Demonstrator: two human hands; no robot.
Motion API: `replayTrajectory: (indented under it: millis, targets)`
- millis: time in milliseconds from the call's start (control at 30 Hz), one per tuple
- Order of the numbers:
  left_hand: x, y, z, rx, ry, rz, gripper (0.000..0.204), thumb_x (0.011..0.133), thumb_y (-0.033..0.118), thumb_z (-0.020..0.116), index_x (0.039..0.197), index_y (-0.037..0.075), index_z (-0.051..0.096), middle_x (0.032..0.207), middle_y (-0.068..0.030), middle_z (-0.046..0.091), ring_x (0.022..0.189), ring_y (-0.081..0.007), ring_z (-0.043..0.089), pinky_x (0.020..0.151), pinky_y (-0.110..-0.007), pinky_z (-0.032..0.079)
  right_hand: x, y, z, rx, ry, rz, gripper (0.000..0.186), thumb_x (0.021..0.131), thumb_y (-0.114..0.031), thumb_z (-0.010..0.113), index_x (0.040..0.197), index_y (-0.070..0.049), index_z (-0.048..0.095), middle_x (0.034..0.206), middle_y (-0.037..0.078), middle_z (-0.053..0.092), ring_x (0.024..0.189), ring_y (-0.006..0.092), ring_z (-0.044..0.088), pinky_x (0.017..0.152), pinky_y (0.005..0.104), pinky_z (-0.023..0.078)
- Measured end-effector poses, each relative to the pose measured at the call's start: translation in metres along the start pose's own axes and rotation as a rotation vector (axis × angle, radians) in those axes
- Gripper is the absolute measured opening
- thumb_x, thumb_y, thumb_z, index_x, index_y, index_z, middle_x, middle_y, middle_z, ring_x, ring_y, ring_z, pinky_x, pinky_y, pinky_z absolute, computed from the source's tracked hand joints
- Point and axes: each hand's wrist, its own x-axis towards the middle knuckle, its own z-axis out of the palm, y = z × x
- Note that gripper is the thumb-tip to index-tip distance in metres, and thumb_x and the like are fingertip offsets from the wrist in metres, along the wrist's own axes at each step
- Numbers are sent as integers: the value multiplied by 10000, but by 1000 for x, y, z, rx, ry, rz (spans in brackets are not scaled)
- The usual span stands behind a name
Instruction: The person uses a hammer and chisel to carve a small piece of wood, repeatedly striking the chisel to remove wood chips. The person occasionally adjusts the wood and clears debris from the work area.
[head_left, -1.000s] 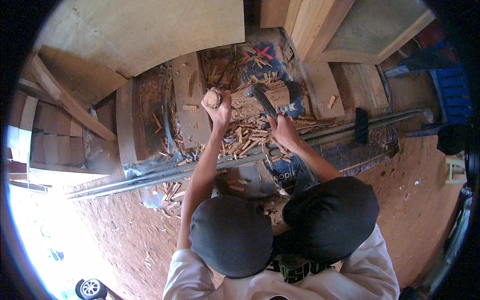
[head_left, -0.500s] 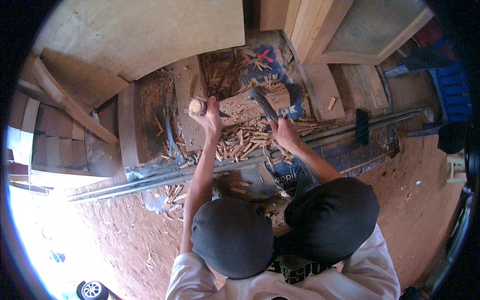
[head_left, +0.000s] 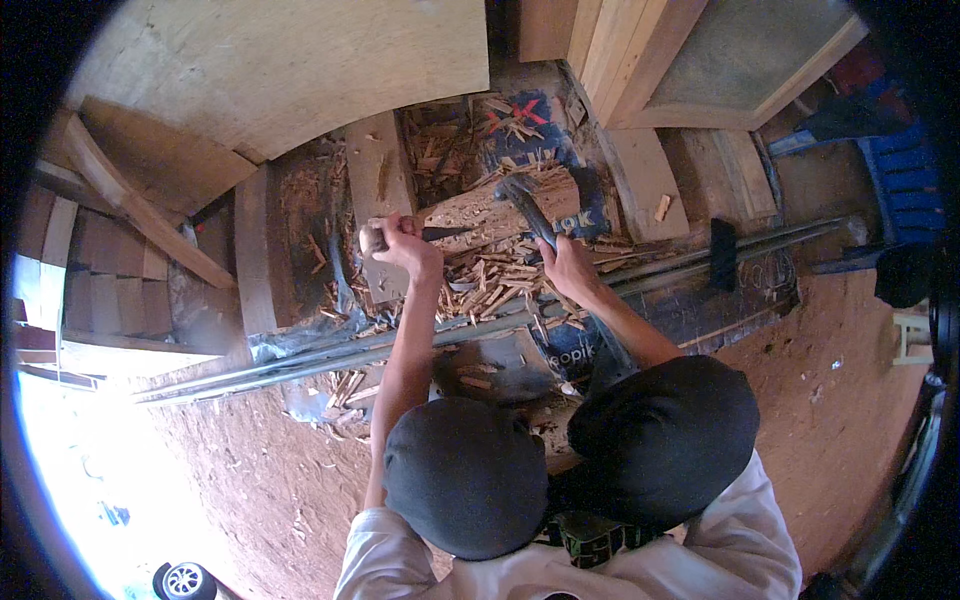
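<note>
My left hand (head_left: 414, 250) is closed around a chisel (head_left: 372, 240), its rounded wooden handle end facing left and its dark blade pointing right. The blade lies nearly level over a rough, chipped block of wood (head_left: 545, 190). My right hand (head_left: 572, 270) grips the handle of a hammer (head_left: 533, 212). The hammer's metal head rests on or just above the same block, to the right of the chisel tip; I cannot tell if it touches. Loose wood chips (head_left: 490, 285) are heaped in front of the block, between my hands.
Long grey pipes (head_left: 690, 265) run crosswise in front of the block. A wooden plank (head_left: 380, 190) stands left of it, another plank (head_left: 645, 185) right. A large plywood sheet (head_left: 300, 70) leans at the far left. Blue plastic chairs (head_left: 895, 180) stand at the right.
The chisel has swung from pointing toward me to lying nearly level, its blade now in view to the right. My left hand has turned and lowered slightly. My right hand and hammer stay almost still.
</note>
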Motion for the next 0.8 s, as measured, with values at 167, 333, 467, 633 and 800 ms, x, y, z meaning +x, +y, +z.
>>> replayTrajectory:
  millis: [167, 333, 467, 633, 800]
  targets:
    - [-19, -4, 13, -40, 15, 5, 209, 744, -40, 544, 753, 74, 369, 605, 4, 382, 453, -93, 319, 400, -241, 274, 0, -2, -5, 22, -30, 12, 412, 897, -311, 513, 688, 43, 527, 508, 199, 521, 436, 326, 535, 403, 425, 375]
    - [-19, -6, 7, -25, 27, -12, 195, 764, -36, 555, 783, 78, 398, 587, 6, 406, 493, -91, 358, 435, -243, 307, 1, -4, -6, 97, -82, 85, 419, 896, -322, 513, 692, 43, 526, 514, 207, 521, 455, 337, 548, 417, 432, 386]
    - [0, -9, -11, 66, -30, 32, 206, 756, -38, 565, 833, 74, 411, 633, -1, 443, 519, -89, 373, 460, -238, 323, 0, -3, -3, 64, -39, 36, 412, 895, -317, 516, 698, 44, 534, 505, 190, 520, 431, 312, 530, 403, 418, 370]
    - [16, -21, -29, 138, -112, -126, 536, 739, 32, 625, 1148, 107, 288, 976, -55, 492, 723, -170, 512, 633, -282, 468, 1, -2, -5, 95, -121, 141, 433, 874, -363, 521, 710, 36, 557, 622, 247, 562, 574, 410, 572, 505, 467, 429]
    - [16, -27, -32, 120, -101, 14, 544, 723, 32, 627, 1137, 124, 286, 936, -49, 483, 703, -158, 489, 571, -294, 444, 0, -6, -8, 88, -96, 119, 435, 875, -368, 517, 716, 35, 557, 570, 234, 543, 533, 396, 560, 483, 459, 418]
